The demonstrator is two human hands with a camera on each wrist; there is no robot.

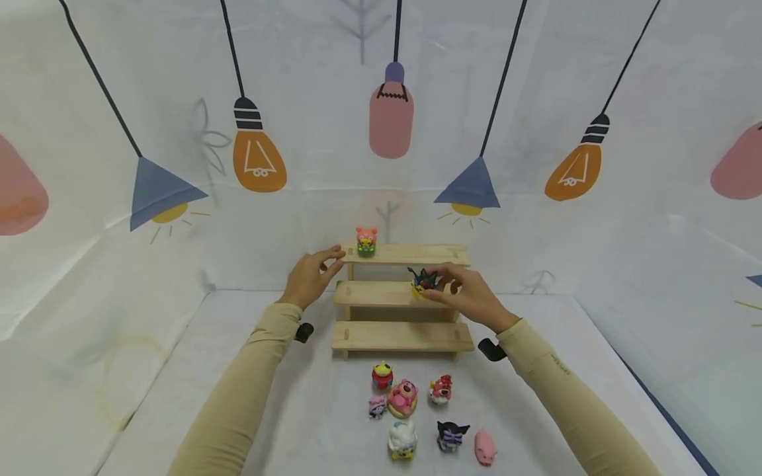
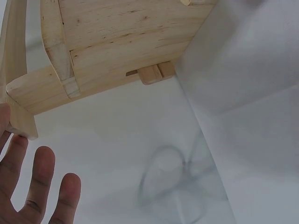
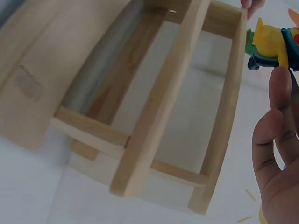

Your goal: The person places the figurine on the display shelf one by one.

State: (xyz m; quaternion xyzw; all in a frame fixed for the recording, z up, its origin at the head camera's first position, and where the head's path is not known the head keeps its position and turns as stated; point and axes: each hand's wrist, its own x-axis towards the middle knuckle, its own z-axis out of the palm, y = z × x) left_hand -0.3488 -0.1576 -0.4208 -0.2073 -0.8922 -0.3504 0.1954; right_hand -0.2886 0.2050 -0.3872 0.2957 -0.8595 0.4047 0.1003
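Observation:
A three-tier wooden display rack (image 1: 401, 337) stands at the back of the table. My left hand (image 1: 311, 276) is at the left end of its top shelf, thumb and a finger on the board's end; in the left wrist view the other fingers (image 2: 43, 165) stand clear of the wood. My right hand (image 1: 470, 296) pinches a small yellow figurine (image 1: 424, 281) with dark spiky parts, at the right part of the middle shelf. Whether the figurine touches the shelf I cannot tell. On the top shelf, near its left end, sits a pink and green figurine (image 1: 366, 242).
Before the rack lie several figurines: a red and yellow one (image 1: 382, 375), a pink bear (image 1: 403, 398), a small purple one (image 1: 377, 406), a red and white one (image 1: 441, 390), a white one (image 1: 403, 439), a black and purple one (image 1: 450, 436) and a pink pig (image 1: 485, 447). A printed sheet (image 1: 321, 218) hangs behind.

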